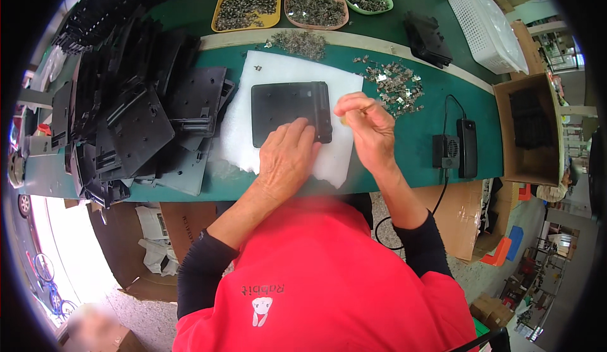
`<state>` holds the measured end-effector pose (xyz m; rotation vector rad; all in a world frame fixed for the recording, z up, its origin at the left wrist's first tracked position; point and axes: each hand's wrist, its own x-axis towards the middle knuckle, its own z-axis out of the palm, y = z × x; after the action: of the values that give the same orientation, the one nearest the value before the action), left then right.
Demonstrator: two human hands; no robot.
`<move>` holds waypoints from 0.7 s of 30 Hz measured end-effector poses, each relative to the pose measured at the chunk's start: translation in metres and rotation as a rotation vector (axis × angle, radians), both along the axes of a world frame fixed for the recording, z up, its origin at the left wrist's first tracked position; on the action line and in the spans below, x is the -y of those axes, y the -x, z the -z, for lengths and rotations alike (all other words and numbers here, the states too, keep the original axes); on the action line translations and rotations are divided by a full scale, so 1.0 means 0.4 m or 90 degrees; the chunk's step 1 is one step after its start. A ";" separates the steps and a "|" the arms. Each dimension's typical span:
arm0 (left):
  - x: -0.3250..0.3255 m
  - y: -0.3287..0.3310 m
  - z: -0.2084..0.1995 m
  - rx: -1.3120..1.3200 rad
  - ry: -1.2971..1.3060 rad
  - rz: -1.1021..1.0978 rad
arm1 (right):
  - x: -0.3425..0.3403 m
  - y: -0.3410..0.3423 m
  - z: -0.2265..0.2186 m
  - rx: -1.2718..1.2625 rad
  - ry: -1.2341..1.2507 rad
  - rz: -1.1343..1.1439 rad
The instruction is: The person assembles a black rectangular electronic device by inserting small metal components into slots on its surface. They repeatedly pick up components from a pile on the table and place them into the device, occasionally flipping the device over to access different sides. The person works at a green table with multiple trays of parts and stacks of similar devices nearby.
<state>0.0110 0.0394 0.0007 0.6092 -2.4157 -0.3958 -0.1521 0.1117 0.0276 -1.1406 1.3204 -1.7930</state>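
A flat black plastic panel (283, 109) with a raised ridge along its right side lies on a sheet of white foam (341, 156). My left hand (284, 153) rests on the panel's lower part, fingers laid out over its surface. Just right of the panel, my right hand (372, 134) is raised over the foam with thumb and fingertips pinched together; whatever they hold is too small to make out. One small metal clip (258, 68) sits on the foam's upper left. Beyond my right hand, loose small metal clips (397, 85) are scattered on the green table.
A tall heap of black panels (139, 121) fills the left. Yellow (277, 17), pink (316, 27) and green trays (379, 11) of metal parts stand behind a wooden strip (234, 39). A corded black device (466, 148), cardboard box (530, 99) and white basket (484, 30) are right.
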 end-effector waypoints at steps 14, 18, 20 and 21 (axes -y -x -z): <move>-0.002 0.005 0.014 -0.003 0.055 0.005 | 0.103 -0.031 0.022 -0.195 -0.004 -0.056; 0.005 0.001 0.008 -0.003 0.069 0.015 | 0.150 -0.010 -0.014 -0.138 -0.079 -0.058; 0.004 0.000 0.015 0.005 0.055 0.016 | 0.171 -0.001 -0.005 -0.077 -0.091 -0.064; 0.003 0.000 0.015 0.004 0.059 0.019 | 0.188 0.006 0.016 -0.120 -0.027 -0.061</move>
<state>0.0109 0.0382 -0.0051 0.5349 -2.4373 -0.2932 -0.1544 0.0363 0.0212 -1.3537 1.3791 -1.6140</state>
